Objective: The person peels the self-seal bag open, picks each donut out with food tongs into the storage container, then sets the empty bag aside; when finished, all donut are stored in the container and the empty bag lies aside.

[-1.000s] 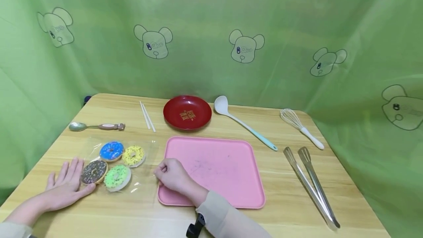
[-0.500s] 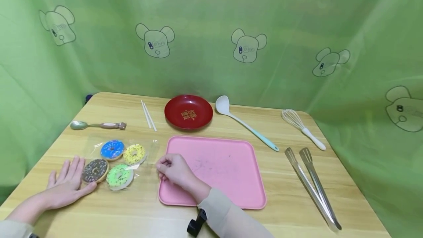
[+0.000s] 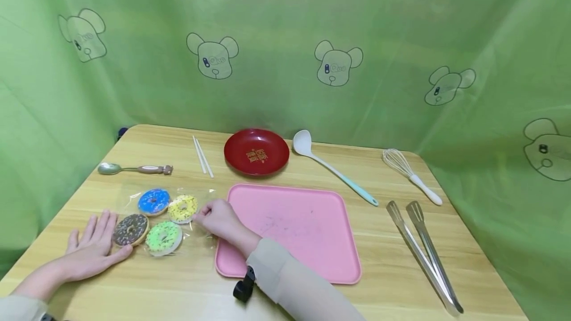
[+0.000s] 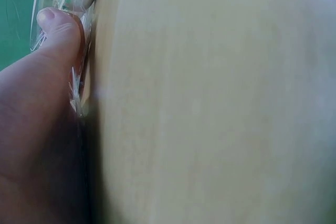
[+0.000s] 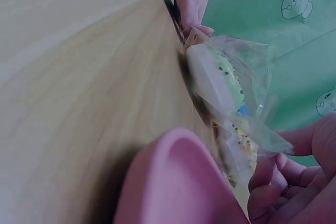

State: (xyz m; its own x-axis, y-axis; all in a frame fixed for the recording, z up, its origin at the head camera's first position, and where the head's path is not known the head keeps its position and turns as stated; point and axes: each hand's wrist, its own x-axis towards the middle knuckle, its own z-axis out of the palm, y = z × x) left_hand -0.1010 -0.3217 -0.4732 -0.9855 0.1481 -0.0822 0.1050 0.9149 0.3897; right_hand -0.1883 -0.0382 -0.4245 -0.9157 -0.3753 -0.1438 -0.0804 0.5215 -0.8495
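A clear plastic bag lies on the table with several toy donuts in it: a blue donut, a yellow donut, a green donut and a brown donut. My left hand rests flat on the bag's left side, fingers spread, its thumb beneath the brown donut. Close beside the yellow donut, my right hand pinches the bag's film between thumb and forefinger. In the right wrist view, the film is drawn up toward those fingertips.
Under the right forearm lies a pink tray. Along the back are a spoon, chopsticks, a red plate, a ladle and a whisk. Metal tongs lie at the right; a green curtain surrounds the table.
My right hand has moved left from the tray's left edge to the bag beside the yellow donut; its fingers loosened midway and now pinch film there. The left hand has stayed in place.
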